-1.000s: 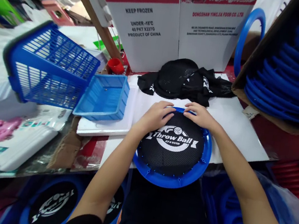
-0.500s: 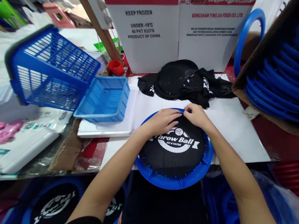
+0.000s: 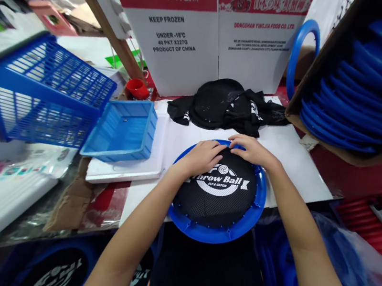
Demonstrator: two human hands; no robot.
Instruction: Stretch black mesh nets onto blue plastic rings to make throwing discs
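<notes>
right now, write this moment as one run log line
hoop: blue, black mesh inside | left hand: over hoop's far side | right hand: at hoop's far edge | cloths: beyond hoop | tray: left of hoop

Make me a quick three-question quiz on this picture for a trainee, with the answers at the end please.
1. At which part of the blue-rimmed disc are the left hand and right hand? A: near edge. B: far edge. C: underside.
2. True or false: the black fabric lies between the disc and the white-and-red carton.
3. Fill in the print on the carton's left panel: "KEEP ____".

Key: 1. B; 2. True; 3. FROZEN.
</notes>
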